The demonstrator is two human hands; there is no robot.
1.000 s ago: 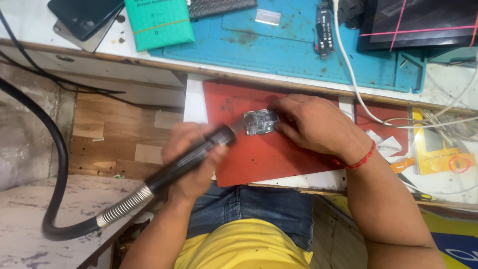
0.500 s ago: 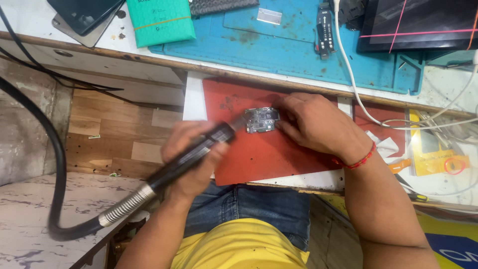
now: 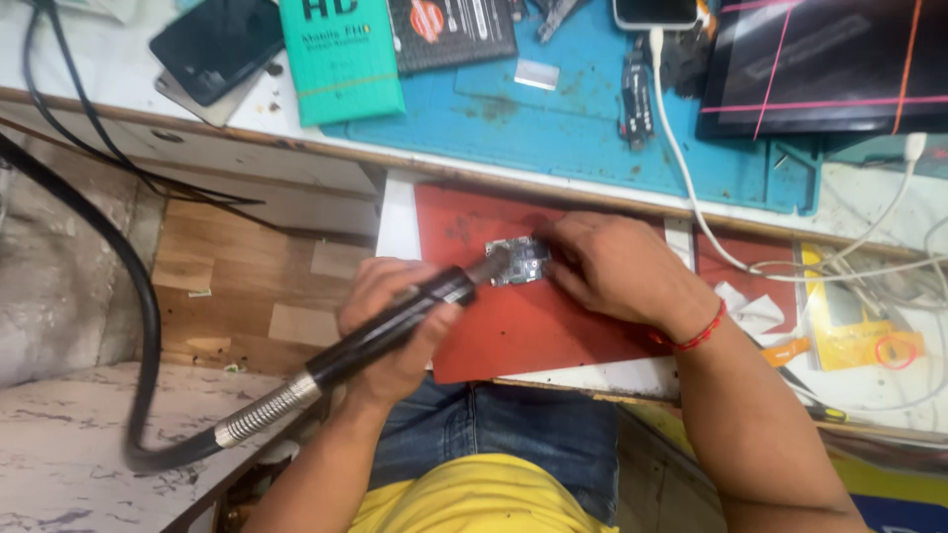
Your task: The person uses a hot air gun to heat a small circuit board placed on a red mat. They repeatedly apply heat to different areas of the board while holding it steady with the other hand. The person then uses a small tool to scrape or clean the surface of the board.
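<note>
My left hand (image 3: 395, 316) grips hot-air wand (image 3: 405, 316), nozzle on circuit board (image 3: 518, 264); right hand (image 3: 612, 271) fingers pinch board flat—keep nozzle steady, w/o drifting.

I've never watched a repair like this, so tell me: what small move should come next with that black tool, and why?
Probably a slight nudge of the nozzle along the small circuit board. The left hand holds the black hot-air handpiece with its tip at the board's left edge, while the right hand pins the board on the red mat. The rest of the board is unreached.
</note>
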